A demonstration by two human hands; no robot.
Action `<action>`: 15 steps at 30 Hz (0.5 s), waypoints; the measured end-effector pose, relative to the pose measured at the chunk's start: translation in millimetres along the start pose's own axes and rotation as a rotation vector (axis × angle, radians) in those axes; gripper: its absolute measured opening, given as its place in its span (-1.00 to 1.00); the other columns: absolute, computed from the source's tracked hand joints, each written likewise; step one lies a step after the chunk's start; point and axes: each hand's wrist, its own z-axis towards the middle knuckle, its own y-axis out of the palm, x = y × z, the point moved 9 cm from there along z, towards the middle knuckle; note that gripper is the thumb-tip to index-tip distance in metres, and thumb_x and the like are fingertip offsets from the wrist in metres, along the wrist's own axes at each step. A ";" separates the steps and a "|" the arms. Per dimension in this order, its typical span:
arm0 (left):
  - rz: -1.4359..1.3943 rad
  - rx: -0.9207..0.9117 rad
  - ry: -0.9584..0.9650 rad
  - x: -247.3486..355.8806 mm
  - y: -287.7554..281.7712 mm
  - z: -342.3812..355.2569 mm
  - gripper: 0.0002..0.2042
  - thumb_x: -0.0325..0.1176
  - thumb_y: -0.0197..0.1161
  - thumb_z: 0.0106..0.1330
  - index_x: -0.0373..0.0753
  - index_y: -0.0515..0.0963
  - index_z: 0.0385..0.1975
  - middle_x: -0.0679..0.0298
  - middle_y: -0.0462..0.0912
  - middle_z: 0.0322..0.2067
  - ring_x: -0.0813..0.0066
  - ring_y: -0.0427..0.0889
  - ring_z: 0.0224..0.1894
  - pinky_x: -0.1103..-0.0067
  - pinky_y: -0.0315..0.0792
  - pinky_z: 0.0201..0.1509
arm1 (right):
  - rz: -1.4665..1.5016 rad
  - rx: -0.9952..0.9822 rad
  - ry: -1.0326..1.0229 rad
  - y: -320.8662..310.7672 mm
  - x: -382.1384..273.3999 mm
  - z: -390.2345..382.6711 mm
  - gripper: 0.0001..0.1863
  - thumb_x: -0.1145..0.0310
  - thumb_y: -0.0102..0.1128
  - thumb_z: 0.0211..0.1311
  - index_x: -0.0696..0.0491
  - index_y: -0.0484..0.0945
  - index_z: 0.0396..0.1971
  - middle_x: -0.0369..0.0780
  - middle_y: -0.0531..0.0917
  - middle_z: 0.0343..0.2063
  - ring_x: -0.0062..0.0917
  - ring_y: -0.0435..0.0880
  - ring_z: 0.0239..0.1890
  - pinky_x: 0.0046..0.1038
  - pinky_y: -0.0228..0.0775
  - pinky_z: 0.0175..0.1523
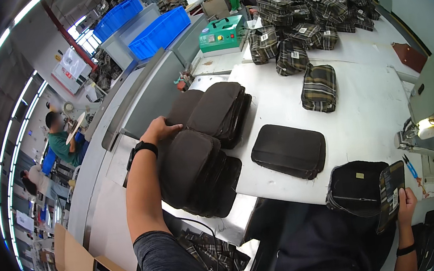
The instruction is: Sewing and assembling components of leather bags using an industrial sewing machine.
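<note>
My left hand (162,130) is at the left side of the dark brown padded panels (218,109), which lie in several thick stacks. Its fingers are partly hidden and look closed on the edge of one panel. At the lower right, my right hand (406,205) grips a plaid fabric piece (392,190) bearing a white label, upright along its edge. Beside that piece, at the table's front edge, is an opened black pouch (355,186) with a small yellowish tag. A smaller stack of dark panels (289,151) lies mid-table.
A sewing machine (433,111) with a lit lamp stands at right, blue-handled tweezers (410,167) near it. One plaid pouch (319,89) lies ahead of a large plaid pile (315,6). A green control box (222,34) and blue bins (160,33) are farther back. Other people work beyond.
</note>
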 end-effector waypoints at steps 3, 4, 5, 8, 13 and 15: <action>-0.080 -0.173 -0.190 -21.0 11.5 2.5 -0.21 0.20 0.60 -0.14 -0.54 0.66 -0.21 -0.14 0.71 -0.15 -0.03 0.70 -0.02 0.31 0.54 0.01 | -0.076 -0.009 0.001 0.3 4.8 1.9 -0.66 0.41 0.07 0.49 0.10 0.29 -0.56 -0.47 0.24 -0.60 -0.82 0.14 -0.50 -0.60 -0.01 -0.44; -0.121 -0.159 -0.173 -21.2 10.3 4.5 -0.22 0.18 0.60 -0.13 -0.53 0.65 -0.20 -0.14 0.72 -0.19 -0.02 0.71 -0.05 0.31 0.55 -0.01 | -0.079 -0.022 -0.008 0.7 6.1 2.8 -0.66 0.41 0.07 0.49 0.10 0.29 -0.56 -0.47 0.24 -0.60 -0.82 0.14 -0.50 -0.60 -0.01 -0.44; -0.162 -0.141 -0.153 -23.1 9.4 5.6 -0.23 0.16 0.60 -0.12 -0.53 0.65 -0.18 -0.13 0.72 -0.22 0.00 0.72 -0.07 0.31 0.55 -0.03 | -0.074 -0.025 0.006 0.2 9.5 3.5 -0.65 0.40 0.07 0.49 0.09 0.29 -0.56 -0.48 0.23 -0.60 -0.83 0.13 -0.50 -0.60 -0.03 -0.45; -0.217 -0.024 -0.173 -37.8 8.2 10.8 -0.47 -0.04 0.59 -0.01 -0.39 0.61 -0.26 0.07 0.69 -0.32 0.22 0.68 -0.28 0.38 0.54 -0.22 | -0.028 -0.040 0.039 -0.6 17.9 5.1 -0.64 0.39 0.08 0.50 0.07 0.30 -0.57 -0.50 0.22 -0.61 -0.84 0.12 -0.52 -0.61 -0.06 -0.46; -0.975 0.432 -0.136 -62.4 -27.3 16.8 -0.71 -0.28 0.40 0.29 -0.34 0.55 -0.15 0.27 0.64 -0.29 0.49 0.61 -0.35 0.53 0.52 -0.30 | -0.109 -0.072 0.034 0.3 17.9 6.6 -0.64 0.39 0.04 0.53 0.05 0.29 -0.57 -0.48 0.28 -0.60 -0.83 0.16 -0.52 -0.63 -0.01 -0.44; -0.986 0.719 -0.022 -66.2 -69.0 8.3 -0.65 -0.27 0.33 0.37 -0.41 0.51 -0.01 0.21 0.66 -0.22 0.46 0.64 -0.26 0.49 0.56 -0.17 | -0.120 -0.074 0.023 1.7 14.9 7.7 -0.63 0.38 0.04 0.53 0.06 0.28 -0.57 -0.47 0.27 -0.60 -0.83 0.15 -0.52 -0.62 -0.02 -0.44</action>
